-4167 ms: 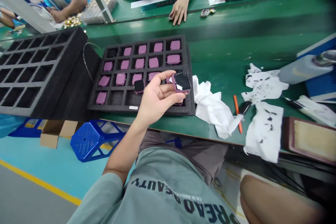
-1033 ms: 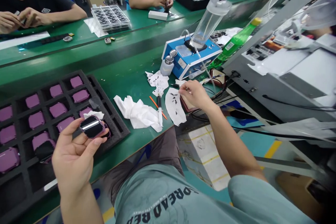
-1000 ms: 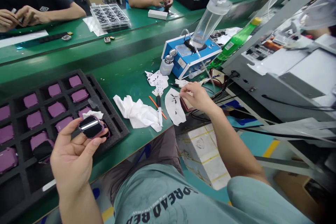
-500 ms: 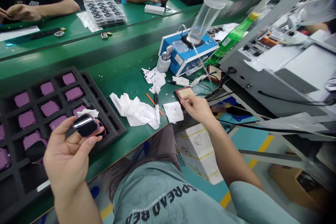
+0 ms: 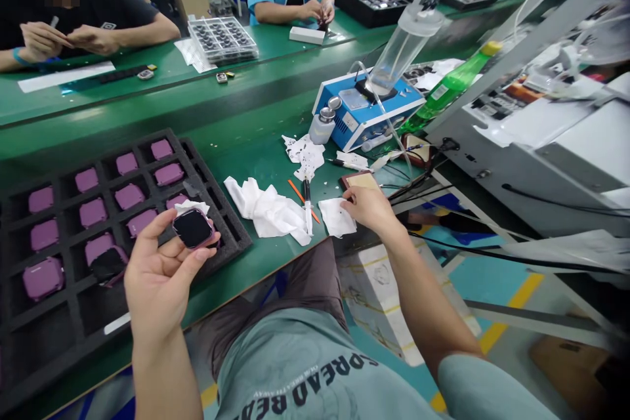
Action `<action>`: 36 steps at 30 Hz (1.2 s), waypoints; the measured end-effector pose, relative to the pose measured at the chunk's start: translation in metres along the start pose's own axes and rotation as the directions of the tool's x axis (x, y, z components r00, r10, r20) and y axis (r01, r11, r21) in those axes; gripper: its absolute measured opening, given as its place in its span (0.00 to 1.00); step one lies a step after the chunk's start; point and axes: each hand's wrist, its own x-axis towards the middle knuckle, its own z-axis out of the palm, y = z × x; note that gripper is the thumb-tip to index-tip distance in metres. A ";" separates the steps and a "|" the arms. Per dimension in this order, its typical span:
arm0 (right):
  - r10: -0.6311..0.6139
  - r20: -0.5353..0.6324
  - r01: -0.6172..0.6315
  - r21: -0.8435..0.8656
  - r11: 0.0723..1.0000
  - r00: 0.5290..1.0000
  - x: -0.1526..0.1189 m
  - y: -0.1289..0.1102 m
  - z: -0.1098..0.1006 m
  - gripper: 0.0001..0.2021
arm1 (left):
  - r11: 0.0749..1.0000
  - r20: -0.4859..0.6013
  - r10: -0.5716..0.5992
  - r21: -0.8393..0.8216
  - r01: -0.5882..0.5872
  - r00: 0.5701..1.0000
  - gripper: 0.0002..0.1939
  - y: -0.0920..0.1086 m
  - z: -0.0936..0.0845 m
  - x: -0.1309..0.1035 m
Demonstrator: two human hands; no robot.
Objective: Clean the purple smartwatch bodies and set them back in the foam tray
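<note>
My left hand point(image 5: 160, 266) grips a smartwatch point(image 5: 193, 228) with a purple case, its dark screen facing up toward me. It is held over the right side of a black foam tray point(image 5: 236, 236), where several purple watch cases point(image 5: 93, 212) sit in compartments. A scrap of white paper point(image 5: 189, 207) shows just behind the watch. At the bench's front edge, the closed fingers of my right hand point(image 5: 371, 210) pinch the near corner of a small white wipe point(image 5: 337, 218). Beyond those fingers lies a brown box with a tan pad point(image 5: 358, 181).
Crumpled white cloth point(image 5: 268, 210), an orange stick point(image 5: 296, 190) and a black-and-white pen point(image 5: 308, 207) lie mid-bench. Behind stand a pump bottle point(image 5: 322, 125), a blue machine point(image 5: 369, 111) and a green bottle point(image 5: 447, 88). Cables point(image 5: 492, 252) run at right. Co-workers sit opposite.
My right hand has shifted from the tan pad's edge to the white wipe. The watch has tilted, so the bright reflection on its screen is gone. The camera view has swung left.
</note>
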 end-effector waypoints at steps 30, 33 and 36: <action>-0.278 0.254 -0.315 0.927 -0.203 0.926 -0.072 -0.178 0.012 0.18 | 0.955 0.267 -0.163 -0.198 0.220 0.950 0.34 -0.004 -0.002 -0.011; -0.213 0.044 -0.072 0.990 -0.125 0.976 -0.077 -0.185 0.012 0.15 | 0.954 0.298 -0.168 -0.193 0.231 0.940 0.33 -0.007 -0.003 -0.012; -0.264 -0.054 0.043 0.998 -0.047 0.963 -0.083 -0.190 0.008 0.11 | 0.953 0.306 -0.176 -0.184 0.240 0.936 0.33 -0.008 -0.004 -0.013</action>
